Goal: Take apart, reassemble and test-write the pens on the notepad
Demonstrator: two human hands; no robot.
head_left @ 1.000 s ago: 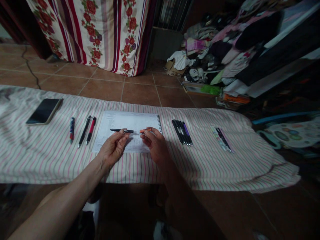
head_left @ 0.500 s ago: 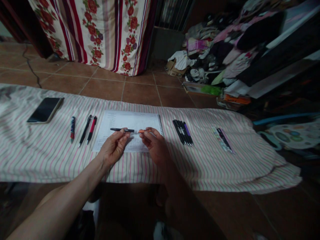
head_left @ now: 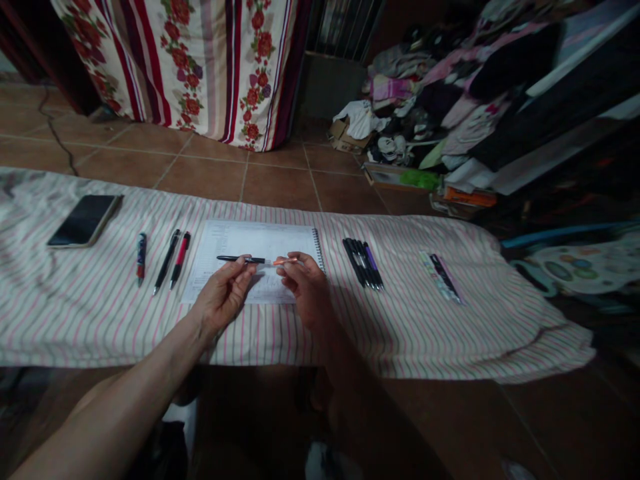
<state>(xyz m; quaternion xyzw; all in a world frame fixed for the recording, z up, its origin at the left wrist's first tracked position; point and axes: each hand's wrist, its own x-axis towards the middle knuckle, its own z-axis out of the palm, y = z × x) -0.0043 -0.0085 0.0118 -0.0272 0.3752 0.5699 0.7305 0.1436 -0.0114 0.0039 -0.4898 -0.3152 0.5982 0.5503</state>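
Observation:
Over an open spiral notebook [head_left: 260,235], my left hand [head_left: 226,293] pinches a black pen [head_left: 231,258] lying sideways, its clear tip toward the right. Facing that tip, my right hand [head_left: 309,288] grips a small orange piece [head_left: 284,261] between thumb and fingers. The two ends are very close; whether they touch I cannot tell. Left of the notebook lie a red and black pen [head_left: 181,261], a black pen [head_left: 167,262] and a blue patterned pen [head_left: 141,259]. On its right, several dark pens [head_left: 361,263] rest side by side, one of them purple.
A phone [head_left: 85,221] lies at the left of the striped cloth [head_left: 280,333]. More slim pens [head_left: 443,277] lie farther right. Beyond the table are a floral curtain [head_left: 215,73], a tiled floor [head_left: 275,183] and a heap of clothes [head_left: 430,93]. A patterned plastic chair [head_left: 580,267] stands at right.
The view has shifted slightly, so everything appears a little farther left. Both hands keep their grips on the pen and the orange piece, with hardly any movement between them.

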